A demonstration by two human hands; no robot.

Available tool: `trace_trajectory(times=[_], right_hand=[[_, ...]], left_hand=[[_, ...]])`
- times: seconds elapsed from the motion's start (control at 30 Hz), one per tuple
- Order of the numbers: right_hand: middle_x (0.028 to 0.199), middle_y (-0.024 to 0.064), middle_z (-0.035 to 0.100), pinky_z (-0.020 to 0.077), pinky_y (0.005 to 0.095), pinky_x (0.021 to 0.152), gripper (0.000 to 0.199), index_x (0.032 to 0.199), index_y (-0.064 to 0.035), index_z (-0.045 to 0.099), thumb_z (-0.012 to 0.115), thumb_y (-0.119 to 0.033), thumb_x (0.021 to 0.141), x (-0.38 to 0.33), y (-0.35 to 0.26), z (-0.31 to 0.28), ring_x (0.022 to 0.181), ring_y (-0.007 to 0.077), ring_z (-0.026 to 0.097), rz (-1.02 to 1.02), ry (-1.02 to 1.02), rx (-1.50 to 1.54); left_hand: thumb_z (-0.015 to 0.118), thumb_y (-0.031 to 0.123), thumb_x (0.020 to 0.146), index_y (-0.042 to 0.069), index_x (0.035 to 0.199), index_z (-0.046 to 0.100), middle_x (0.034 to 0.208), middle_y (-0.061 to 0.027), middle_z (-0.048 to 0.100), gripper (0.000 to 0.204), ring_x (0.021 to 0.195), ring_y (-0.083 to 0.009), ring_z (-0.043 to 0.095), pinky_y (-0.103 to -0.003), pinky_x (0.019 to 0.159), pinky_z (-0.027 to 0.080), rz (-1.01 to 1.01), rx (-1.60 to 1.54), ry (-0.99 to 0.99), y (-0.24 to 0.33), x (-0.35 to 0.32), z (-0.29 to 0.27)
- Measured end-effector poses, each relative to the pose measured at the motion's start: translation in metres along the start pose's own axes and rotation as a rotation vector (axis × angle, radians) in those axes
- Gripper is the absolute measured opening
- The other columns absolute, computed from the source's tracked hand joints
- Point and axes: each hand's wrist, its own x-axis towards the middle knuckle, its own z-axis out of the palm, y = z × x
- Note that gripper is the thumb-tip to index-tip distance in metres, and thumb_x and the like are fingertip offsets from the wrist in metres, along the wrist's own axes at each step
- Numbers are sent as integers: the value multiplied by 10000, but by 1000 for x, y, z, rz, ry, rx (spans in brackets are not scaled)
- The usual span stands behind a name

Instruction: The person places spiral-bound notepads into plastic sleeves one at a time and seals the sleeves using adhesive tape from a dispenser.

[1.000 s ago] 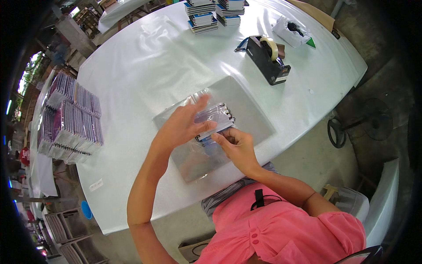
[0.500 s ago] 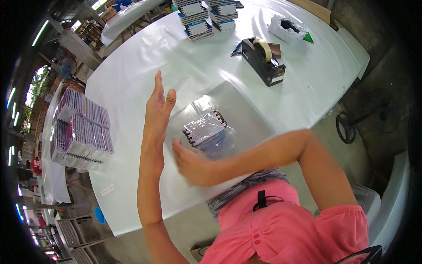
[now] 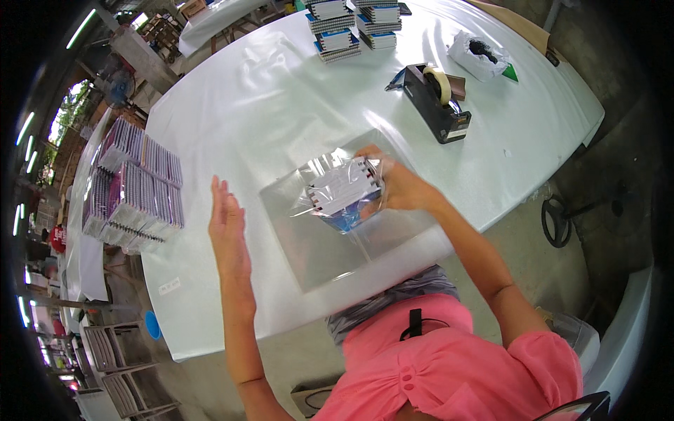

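A small pack of spiral-bound notebooks in clear plastic wrap lies over a clear plastic sheet in front of me. My right hand is closed round the pack's right side, fingers at the far edge and partly behind the film. Loose film sticks out at the pack's left end, and a blue part shows on its near side. Left of the sheet, my left hand is raised with its fingers stretched out, holding nothing.
Stacked wrapped spiral notebooks stand at the table's left edge. More notebook stacks are at the far side. A black tape dispenser sits at the far right, near a white plastic bag. A fan stands beyond the right edge.
My right hand has swung from the pack's near left over to its right side and gripped it. My left hand has moved left and nearer, away from the sheet.
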Motion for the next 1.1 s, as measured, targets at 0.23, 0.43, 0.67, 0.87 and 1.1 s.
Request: trace_trajectory(times=[0.23,0.43,0.67,0.87,1.1], right_hand=[[1353,127,428,345,402,1079,872,1287,-44,483,925,-201,552,-15,3,-9,1306,291,381,-18,80,98],[1509,95,333,270,493,1133,418,1055,-128,662,680,31,668,-13,-78,-75,1381,333,301,-238,-104,-294],[1466,34,393,235,499,1177,280,833,-95,664,710,101,638,2,-82,-77,1397,274,291,-451,-128,-798],[1414,51,467,236,499,1168,104,684,-76,673,754,-16,663,10,-84,-77,1383,268,318,-572,-102,-696],[1428,47,460,221,483,1178,94,657,-78,673,702,9,638,12,-77,-78,1398,281,300,-507,-121,-632]], left_hand=[[725,451,827,137,1548,92,1574,-218,168,1010,1464,-359,139,-439,1155,183,14,68,-325,38,-22,62],[686,290,855,154,1552,81,1529,-271,251,933,1443,-395,196,-444,1151,193,-49,351,-484,66,-6,77],[540,117,935,178,1538,200,1401,-290,453,695,1320,-345,457,-382,1055,365,-64,487,-644,71,11,89],[531,123,942,172,1525,237,1222,-259,612,655,1151,-338,607,-362,955,458,-21,920,-659,76,18,89],[499,128,939,86,1488,304,1117,-186,680,584,944,-290,680,-386,828,501,189,1252,-674,69,27,80]])
